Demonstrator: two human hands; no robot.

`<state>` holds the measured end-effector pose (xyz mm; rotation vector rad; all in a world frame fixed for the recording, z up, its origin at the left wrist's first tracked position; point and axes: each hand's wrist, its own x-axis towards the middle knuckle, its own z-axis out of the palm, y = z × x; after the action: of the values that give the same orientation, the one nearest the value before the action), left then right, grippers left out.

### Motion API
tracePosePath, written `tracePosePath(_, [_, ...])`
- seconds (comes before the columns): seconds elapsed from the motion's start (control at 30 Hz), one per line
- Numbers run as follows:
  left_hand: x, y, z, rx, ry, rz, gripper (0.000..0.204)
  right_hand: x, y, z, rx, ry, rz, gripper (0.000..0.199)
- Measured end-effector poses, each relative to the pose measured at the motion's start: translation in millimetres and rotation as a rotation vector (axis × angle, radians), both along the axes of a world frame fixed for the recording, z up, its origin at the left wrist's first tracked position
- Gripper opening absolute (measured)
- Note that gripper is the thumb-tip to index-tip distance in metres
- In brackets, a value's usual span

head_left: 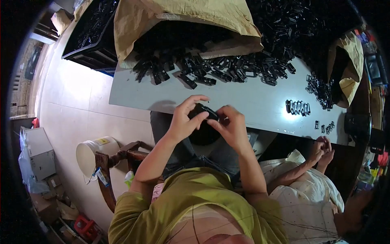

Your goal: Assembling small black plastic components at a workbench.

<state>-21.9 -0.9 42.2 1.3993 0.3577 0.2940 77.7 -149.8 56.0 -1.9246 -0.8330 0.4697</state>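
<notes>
Holding a small black plastic part [202, 110] between both hands, I have it raised just in front of the near edge of the grey table [243, 101], above my lap. My left hand [185, 120] wraps it from the left, thumb under and fingers curled over its top; my right hand [229, 124] meets it from the right, fingertips pinched on its end, so the two hands are together and both clamped on the same piece. I cannot tell its exact shape, since my fingers cover most of it. Farther back on the table lies a wide heap of black parts [211, 69] of the same kind, spilling out of a tan paper sack [178, 16] lying on its side with its mouth toward me. A second tan sack [349, 61] stands at the right end of the table, with a smaller scatter of black bits [321, 89] beside it. Near that, a short row of assembled pieces [297, 107] stands in a neat line, and a few tiny ones [327, 128] lie close to the table's edge. To my right, another person in a pale garment has both hands [323, 150] together just below the table edge. On the floor to my left are a white bucket [91, 156] and a wooden chair [118, 162].
</notes>
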Motion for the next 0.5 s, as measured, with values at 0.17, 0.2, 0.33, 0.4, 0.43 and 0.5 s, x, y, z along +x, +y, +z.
tracePosePath(0.17, [-12,-1,-9,0.038,0.002,-0.168,0.031,2,-9,-13,-0.050,0.256,0.120,0.028])
tracePosePath(0.2, [-14,0,-10,0.033,0.057,-0.189,0.030,7,-11,-14,-0.049,0.255,0.121,0.028])
tracePosePath(0.33, [-8,17,-18,0.845,-0.003,-0.055,0.024,47,-5,-27,0.007,-0.205,-0.070,0.015])
tracePosePath(0.4, [5,30,-17,1.160,0.054,0.099,0.029,71,6,-25,-0.039,-0.338,-0.207,0.015])
tracePosePath(0.43, [13,35,-16,1.161,0.050,0.104,0.029,82,12,-30,-0.065,-0.530,-0.248,0.015])
tracePosePath(0.5, [23,42,-15,1.294,0.203,0.115,0.026,88,13,-37,-0.089,-0.728,-0.290,0.016])
